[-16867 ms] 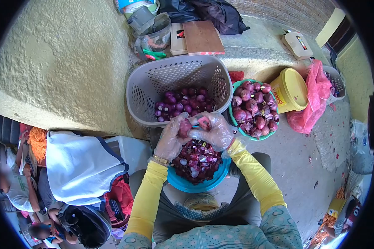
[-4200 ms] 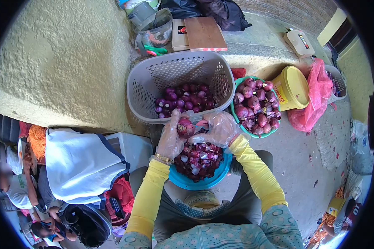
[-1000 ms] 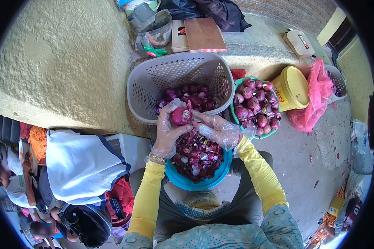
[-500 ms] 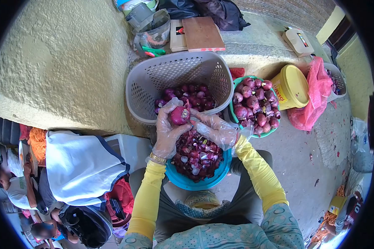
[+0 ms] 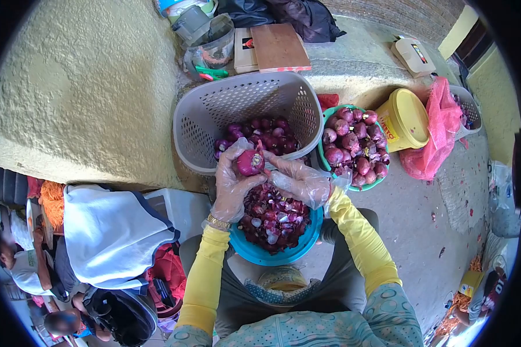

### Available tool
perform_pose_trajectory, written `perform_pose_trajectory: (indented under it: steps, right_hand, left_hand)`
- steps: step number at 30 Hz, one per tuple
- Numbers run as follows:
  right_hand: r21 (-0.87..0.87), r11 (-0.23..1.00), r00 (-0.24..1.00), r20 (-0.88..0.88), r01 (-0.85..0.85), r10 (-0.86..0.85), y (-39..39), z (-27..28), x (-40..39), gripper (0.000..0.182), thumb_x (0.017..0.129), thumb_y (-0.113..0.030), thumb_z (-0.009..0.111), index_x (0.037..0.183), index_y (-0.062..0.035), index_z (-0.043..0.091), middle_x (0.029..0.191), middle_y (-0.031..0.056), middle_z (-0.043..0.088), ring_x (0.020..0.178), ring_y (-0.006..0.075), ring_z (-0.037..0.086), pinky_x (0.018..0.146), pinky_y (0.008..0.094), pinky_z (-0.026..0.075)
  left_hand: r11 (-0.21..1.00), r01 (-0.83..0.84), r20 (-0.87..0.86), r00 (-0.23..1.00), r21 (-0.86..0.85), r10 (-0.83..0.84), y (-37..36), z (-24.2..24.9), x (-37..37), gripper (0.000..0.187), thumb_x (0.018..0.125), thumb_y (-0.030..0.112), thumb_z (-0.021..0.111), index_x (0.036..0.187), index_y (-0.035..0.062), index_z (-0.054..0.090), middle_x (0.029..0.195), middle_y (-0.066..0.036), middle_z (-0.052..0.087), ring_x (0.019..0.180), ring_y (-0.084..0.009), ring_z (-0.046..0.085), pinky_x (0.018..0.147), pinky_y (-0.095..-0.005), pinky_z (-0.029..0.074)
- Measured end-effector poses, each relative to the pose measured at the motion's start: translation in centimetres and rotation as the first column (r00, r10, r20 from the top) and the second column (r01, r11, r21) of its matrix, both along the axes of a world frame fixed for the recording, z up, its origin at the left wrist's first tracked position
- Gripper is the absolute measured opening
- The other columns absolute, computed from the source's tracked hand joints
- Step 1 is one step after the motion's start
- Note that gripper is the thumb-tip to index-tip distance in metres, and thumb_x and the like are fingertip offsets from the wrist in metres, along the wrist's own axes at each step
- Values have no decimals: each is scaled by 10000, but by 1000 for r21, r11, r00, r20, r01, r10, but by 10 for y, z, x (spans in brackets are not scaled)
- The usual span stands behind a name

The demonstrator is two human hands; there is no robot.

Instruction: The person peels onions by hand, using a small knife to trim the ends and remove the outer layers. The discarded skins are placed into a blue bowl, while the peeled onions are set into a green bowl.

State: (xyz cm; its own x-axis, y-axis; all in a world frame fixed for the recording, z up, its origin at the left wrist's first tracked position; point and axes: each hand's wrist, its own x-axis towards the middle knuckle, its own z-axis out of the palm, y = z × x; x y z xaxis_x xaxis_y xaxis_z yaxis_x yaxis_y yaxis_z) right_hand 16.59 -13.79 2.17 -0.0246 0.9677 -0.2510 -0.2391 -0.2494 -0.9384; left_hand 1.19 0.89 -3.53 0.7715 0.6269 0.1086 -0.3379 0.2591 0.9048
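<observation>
A glossy red onion (image 5: 249,162) rests in my left hand (image 5: 227,191), its cut, pale end turned up. My right hand (image 5: 300,183) is closed at the onion's right side; a narrow reddish piece rises by its fingertips, and I cannot make out what it grips. Thin clear plastic gloves cover both hands. Beneath them stands a blue basin (image 5: 315,231) of onion skins and scraps. Just beyond is a grey perforated basket (image 5: 194,144) with shiny peeled onions inside. To the right, a green basin (image 5: 323,159) holds onions with dry skins.
A yellow lidded bucket (image 5: 412,118) and a pink mesh sack (image 5: 437,139) stand right of the green basin. A wooden board (image 5: 281,47) lies on the ledge behind the basket. At left are a white cloth (image 5: 110,237) and people sitting; another person (image 5: 486,298) is at far right.
The onion and both hands keep nearly the same place, with only a slight shift of the fingers. The whole view has moved slightly.
</observation>
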Motion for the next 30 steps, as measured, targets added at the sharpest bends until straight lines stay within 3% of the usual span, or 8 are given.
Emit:
perform_pose_trajectory:
  steps: [4,6,9,16,19,24,27,30]
  right_hand:
    - [52,998,999,16,30,-31,-1,8,-1,721,1074,-304,545,1639,-73,161,1357,5,552,1152,75,511,1020,246,433]
    - [30,1000,999,36,-5,4,-1,10,1,716,1071,-292,553,1636,-69,174,1476,48,497,1293,82,449,1120,249,358]
    - [151,989,1000,13,-10,8,1,-3,4,728,1069,-301,558,1637,-67,168,1429,41,535,1247,71,477,1088,246,383]
    - [119,993,994,112,0,-13,-3,-12,7,736,1058,-313,581,1648,-131,180,1343,15,590,1177,68,499,1049,238,393]
    - [190,982,996,93,-12,-6,-4,-15,8,729,1054,-316,587,1647,-153,196,1358,14,580,1163,69,495,1043,233,390]
    - [198,980,1000,2,-3,2,-6,-9,7,705,1058,-305,578,1638,-123,221,1442,36,547,1267,92,482,1103,262,370]
    - [216,976,995,99,-34,13,-6,-3,11,707,1052,-239,578,1626,-49,213,1524,66,475,1330,108,436,1144,316,350]
    - [171,985,996,90,-33,18,-9,1,12,691,1049,-231,584,1620,-44,240,1521,62,479,1327,102,437,1147,313,348]
  left_hand:
    - [1000,17,15,1000,6,-17,1,5,-2,754,708,-182,784,1343,97,490,1453,-107,483,1323,-236,522,1097,-406,507]
    - [999,20,7,1000,-28,-20,-1,8,-3,746,709,-173,792,1340,97,499,1450,-107,488,1318,-238,528,1101,-410,502]
    - [999,34,12,999,-41,-34,0,8,-4,738,711,-158,800,1338,98,503,1440,-105,498,1317,-238,530,1114,-416,487]
    - [995,98,-24,995,18,-98,3,12,-6,724,727,-103,822,1344,103,507,1467,-96,480,1339,-237,509,1133,-416,457]
    - [992,120,-47,992,37,-119,3,17,-6,727,729,-89,827,1352,106,507,1475,-95,474,1353,-239,498,1136,-414,452]
    - [993,120,-31,992,-20,-120,3,17,-7,748,742,-51,837,1391,101,500,1488,-100,474,1372,-252,485,1152,-417,428]
    - [990,138,-64,988,9,-138,5,20,-8,688,756,27,839,1364,69,520,1404,-96,550,1267,-209,556,1116,-389,449]
    - [990,142,-78,987,-2,-142,6,20,-9,677,766,41,836,1364,56,518,1365,-92,581,1244,-205,574,1115,-384,452]
